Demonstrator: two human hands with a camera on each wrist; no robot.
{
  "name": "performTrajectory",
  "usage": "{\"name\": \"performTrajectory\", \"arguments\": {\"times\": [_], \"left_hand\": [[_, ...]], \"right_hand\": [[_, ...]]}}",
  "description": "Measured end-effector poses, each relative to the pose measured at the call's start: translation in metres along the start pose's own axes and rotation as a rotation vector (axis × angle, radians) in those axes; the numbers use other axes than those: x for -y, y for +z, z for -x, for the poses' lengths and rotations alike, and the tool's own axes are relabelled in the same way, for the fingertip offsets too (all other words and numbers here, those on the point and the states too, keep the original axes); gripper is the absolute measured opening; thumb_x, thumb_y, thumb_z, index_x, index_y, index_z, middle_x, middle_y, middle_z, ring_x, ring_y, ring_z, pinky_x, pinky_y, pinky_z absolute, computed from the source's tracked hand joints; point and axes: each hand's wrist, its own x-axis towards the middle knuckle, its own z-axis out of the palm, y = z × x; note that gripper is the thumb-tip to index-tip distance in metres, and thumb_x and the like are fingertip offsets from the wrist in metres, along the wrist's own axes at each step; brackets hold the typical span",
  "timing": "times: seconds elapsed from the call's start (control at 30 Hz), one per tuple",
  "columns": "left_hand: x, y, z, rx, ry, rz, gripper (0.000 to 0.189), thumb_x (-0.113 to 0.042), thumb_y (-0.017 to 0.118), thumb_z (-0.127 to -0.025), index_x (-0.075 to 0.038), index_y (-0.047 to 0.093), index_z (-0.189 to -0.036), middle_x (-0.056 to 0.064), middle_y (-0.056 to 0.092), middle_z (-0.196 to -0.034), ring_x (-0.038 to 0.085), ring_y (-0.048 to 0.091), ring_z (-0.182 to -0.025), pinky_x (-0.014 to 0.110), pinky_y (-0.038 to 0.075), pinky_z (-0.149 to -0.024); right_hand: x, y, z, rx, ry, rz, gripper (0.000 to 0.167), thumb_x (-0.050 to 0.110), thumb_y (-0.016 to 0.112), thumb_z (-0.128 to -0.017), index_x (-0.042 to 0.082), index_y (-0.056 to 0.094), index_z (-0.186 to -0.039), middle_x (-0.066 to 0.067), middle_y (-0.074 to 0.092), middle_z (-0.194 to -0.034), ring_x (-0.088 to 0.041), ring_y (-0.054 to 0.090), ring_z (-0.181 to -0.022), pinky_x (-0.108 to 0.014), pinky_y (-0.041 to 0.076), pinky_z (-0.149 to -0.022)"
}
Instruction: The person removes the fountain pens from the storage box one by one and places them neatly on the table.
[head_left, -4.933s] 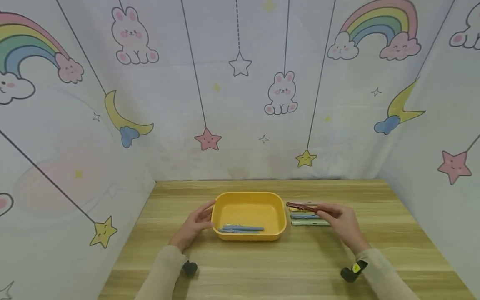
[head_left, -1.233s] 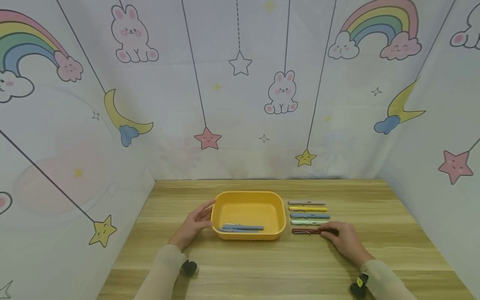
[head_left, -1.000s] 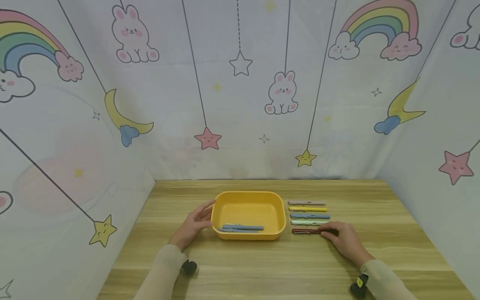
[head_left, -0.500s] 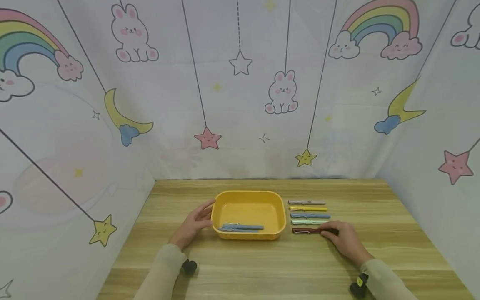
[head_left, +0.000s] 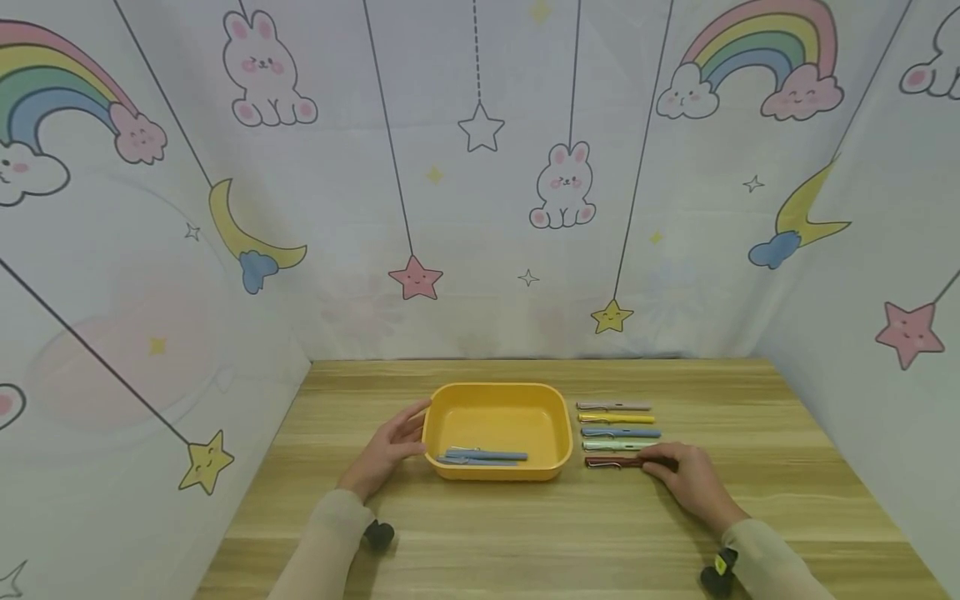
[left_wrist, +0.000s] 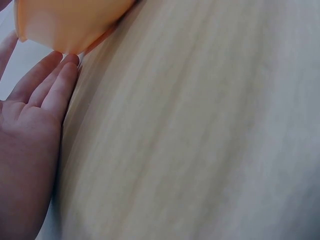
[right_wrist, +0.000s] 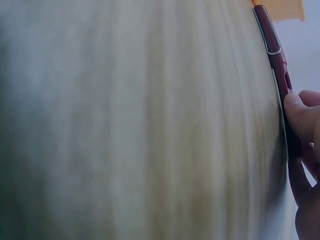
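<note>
My right hand (head_left: pixel 692 482) pinches the dark red pen (head_left: pixel 613 462), which lies on the table at the near end of a row of pens. In the right wrist view, thumb and fingers are on the barrel of the red pen (right_wrist: pixel 270 37), its clip end pointing away. Beyond it lie a pale green pen (head_left: pixel 611 446), a blue pen (head_left: pixel 621 432), a yellow pen (head_left: pixel 617 418) and a pinkish-grey pen (head_left: pixel 613 407). My left hand (head_left: pixel 384 450) touches the left side of the yellow tray (head_left: pixel 497 473) with fingers extended. Inside the tray are two blue pens (head_left: pixel 487 455).
The wood-grain table (head_left: pixel 480 542) meets a printed cloth backdrop (head_left: pixel 480 325) at its back, with cloth at both sides too. A dark wrist camera (head_left: pixel 379 535) is worn on the left sleeve, another wrist camera (head_left: pixel 717 575) on the right.
Since the earliest frame, my right hand has brought the dark red pen from above the far pens down to the near end of the row. Over the last second both hands stay nearly still.
</note>
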Motion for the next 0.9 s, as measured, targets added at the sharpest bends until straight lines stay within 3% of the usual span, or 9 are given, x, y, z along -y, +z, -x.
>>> {"name": "performTrajectory", "arguments": {"times": [0.1,0.27,0.6,0.9], "left_hand": [[-0.001,0.000,0.000,0.001,0.007,0.006,0.074,-0.002,0.068,-0.099,-0.019,0.037,-0.164,0.019,0.036,-0.167,0.038,0.037,-0.153,0.034,0.040,-0.119],[-0.001,0.000,0.000,0.006,0.017,0.010,0.074,-0.001,0.068,-0.100,-0.018,0.037,-0.164,0.020,0.036,-0.167,0.039,0.037,-0.153,0.028,0.043,-0.116],[-0.001,0.002,0.002,0.010,0.019,0.009,0.074,-0.001,0.066,-0.100,-0.017,0.035,-0.165,0.021,0.034,-0.167,0.040,0.037,-0.153,0.027,0.044,-0.115],[-0.001,0.001,0.001,0.019,0.025,0.004,0.073,-0.001,0.066,-0.101,-0.017,0.035,-0.165,0.021,0.034,-0.168,0.040,0.038,-0.152,0.028,0.045,-0.114]], "right_hand": [[-0.001,0.000,0.000,-0.016,-0.008,0.003,0.023,0.005,0.087,-0.083,0.019,0.083,-0.100,0.001,0.080,-0.100,-0.024,0.075,-0.096,-0.045,0.062,-0.083],[0.000,-0.003,-0.001,-0.026,0.008,-0.006,0.022,0.005,0.086,-0.084,0.017,0.083,-0.103,0.000,0.080,-0.102,-0.024,0.076,-0.096,-0.041,0.064,-0.081],[0.017,-0.006,-0.012,-0.024,0.074,-0.095,0.025,0.018,0.080,-0.095,0.014,0.080,-0.120,-0.008,0.078,-0.120,-0.036,0.072,-0.114,-0.056,0.059,-0.093],[0.050,-0.001,-0.033,0.009,0.074,-0.297,0.032,0.014,0.076,-0.097,0.006,0.075,-0.128,-0.013,0.075,-0.126,-0.039,0.070,-0.117,-0.054,0.058,-0.097]]}}
